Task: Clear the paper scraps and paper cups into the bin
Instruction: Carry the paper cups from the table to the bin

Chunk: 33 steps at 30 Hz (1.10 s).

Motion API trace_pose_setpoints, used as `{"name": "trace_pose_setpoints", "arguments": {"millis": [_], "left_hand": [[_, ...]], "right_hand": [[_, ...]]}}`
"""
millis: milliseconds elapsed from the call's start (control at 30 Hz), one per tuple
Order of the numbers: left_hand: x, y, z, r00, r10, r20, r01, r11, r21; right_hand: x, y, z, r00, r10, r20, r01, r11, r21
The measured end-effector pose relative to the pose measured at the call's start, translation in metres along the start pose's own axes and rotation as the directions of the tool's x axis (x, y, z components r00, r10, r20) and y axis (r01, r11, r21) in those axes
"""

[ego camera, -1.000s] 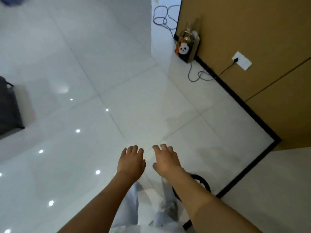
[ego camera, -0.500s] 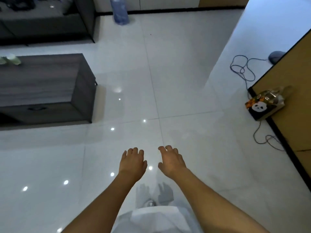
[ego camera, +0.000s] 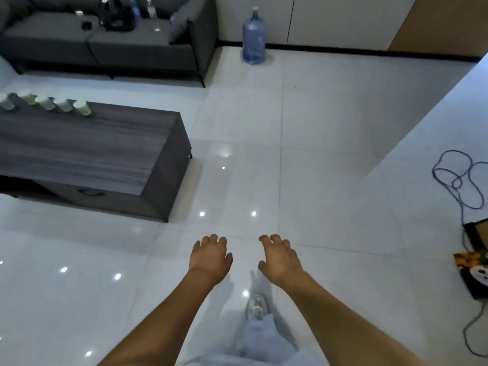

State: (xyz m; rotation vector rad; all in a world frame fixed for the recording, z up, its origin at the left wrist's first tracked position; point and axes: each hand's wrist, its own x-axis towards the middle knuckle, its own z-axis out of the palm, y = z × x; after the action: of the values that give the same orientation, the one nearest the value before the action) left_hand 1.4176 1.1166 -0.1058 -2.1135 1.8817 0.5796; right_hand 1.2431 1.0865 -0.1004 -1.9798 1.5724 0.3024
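Observation:
Several paper cups [ego camera: 47,103] stand in a row along the far edge of a dark wooden coffee table [ego camera: 100,154] at the left. My left hand [ego camera: 210,256] and my right hand [ego camera: 280,256] are stretched out in front of me over the white tiled floor, palms down, fingers loosely curled, holding nothing. Both hands are well short of the table and to its right. I see no paper scraps and no bin.
A grey sofa [ego camera: 105,46] with bottles and a dark bag stands behind the table. A large blue water jug [ego camera: 253,40] sits by the far wall. A coiled cable [ego camera: 459,180] and a panda-print box [ego camera: 475,273] lie at the right. My shoe [ego camera: 255,309] shows below.
The view has swung left, away from the brown wall and the box, bringing the coffee table, cups and sofa into sight. My hands have stayed out in front, now slightly further apart.

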Motion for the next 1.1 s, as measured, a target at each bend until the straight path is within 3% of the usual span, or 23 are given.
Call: {"name": "trace_pose_setpoints", "arguments": {"millis": [433, 700, 833, 1100], "left_hand": [[0.228, -0.018, -0.113, 0.995, -0.095, -0.009, 0.094, 0.993, -0.066], [0.410, -0.051, -0.224, 0.993, -0.101, -0.060, 0.094, 0.988, -0.121], [0.477, -0.059, -0.272, 0.990, -0.119, -0.073, 0.108, 0.983, -0.146], [0.626, -0.084, -0.344, 0.964, -0.258, -0.060, 0.243, 0.953, -0.182]], "right_hand": [[0.241, -0.017, -0.148, 0.990, -0.130, 0.048, 0.135, 0.985, -0.108], [0.415, -0.051, -0.263, 0.988, -0.155, 0.015, 0.155, 0.983, -0.096], [0.482, -0.057, -0.309, 0.988, -0.139, 0.070, 0.146, 0.983, -0.114], [0.656, -0.074, -0.403, 0.965, -0.235, 0.117, 0.251, 0.955, -0.155]]}}
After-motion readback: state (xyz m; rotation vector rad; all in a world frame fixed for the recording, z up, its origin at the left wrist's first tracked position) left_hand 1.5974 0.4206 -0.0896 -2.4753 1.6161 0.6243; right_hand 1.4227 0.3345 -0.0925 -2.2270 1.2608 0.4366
